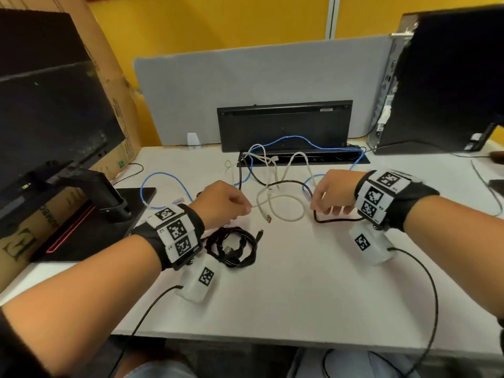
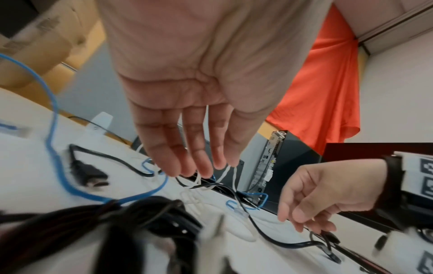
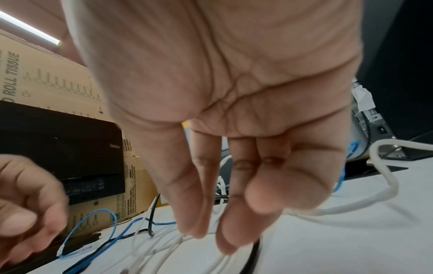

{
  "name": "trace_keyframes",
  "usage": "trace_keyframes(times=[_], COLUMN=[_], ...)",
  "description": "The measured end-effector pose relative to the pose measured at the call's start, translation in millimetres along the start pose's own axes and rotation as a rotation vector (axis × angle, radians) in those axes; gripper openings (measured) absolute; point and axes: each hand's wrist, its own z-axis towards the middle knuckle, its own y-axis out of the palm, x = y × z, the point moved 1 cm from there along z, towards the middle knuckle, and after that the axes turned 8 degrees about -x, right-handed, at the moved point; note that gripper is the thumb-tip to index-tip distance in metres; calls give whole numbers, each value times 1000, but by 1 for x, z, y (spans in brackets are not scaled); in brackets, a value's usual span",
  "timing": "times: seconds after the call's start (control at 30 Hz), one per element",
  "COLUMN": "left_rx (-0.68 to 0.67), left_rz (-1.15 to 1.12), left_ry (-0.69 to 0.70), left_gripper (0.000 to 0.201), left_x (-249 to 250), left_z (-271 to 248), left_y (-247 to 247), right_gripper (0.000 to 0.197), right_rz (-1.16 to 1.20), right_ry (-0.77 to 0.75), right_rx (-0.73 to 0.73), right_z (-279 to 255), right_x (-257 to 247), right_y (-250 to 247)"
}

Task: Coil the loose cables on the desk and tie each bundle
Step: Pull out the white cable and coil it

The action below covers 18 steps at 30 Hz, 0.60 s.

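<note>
On the left we see a monitor [image 1: 51, 126] and a cardboard box [image 1: 114, 85]. One black coil [image 1: 231, 248] lies flat on the desk [image 1: 286, 296], just beside our left hand [image 1: 221, 204], whose fingers hang relaxed and apart over one white cable [image 1: 283, 208] looped mid-desk. One blue cable [image 1: 161, 177] runs left to right behind. Our right hand [image 1: 334, 192] pinches one black cable [image 1: 335, 220]. A PC tower [image 1: 441, 77] stands on the right.

Free room: bare worktop [image 1: 313, 282] at 6 o'clock.
Obstacles: coiled black cable [image 1: 231, 248] at 8; tangled white cable [image 1: 283, 205] at 12; monitor base [image 1: 90, 227] at 9; computer tower [image 1: 441, 77] at 2.
</note>
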Motion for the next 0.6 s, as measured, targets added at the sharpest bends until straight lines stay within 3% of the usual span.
trace_keyframes(times=[0.23,0.33,0.5,0.6], left_rx=[-157,-226,-334,-359], left_rz=[307,481,746,833], left_ry=[183,164,49,59], left_gripper=[11,17,36,30], left_x=[55,72,83,87], left_z=[38,56,81,92], left_y=[31,51,77,86], right_gripper=[17,30,26,29], right_rz=[-160,-265,-161,-153], right_ry=[-11,18,6,-4], right_rx=[-62,-26,-53,-60], right_z=[0,0,5,10], right_x=[2,4,14,19], right_y=[10,11,10,10])
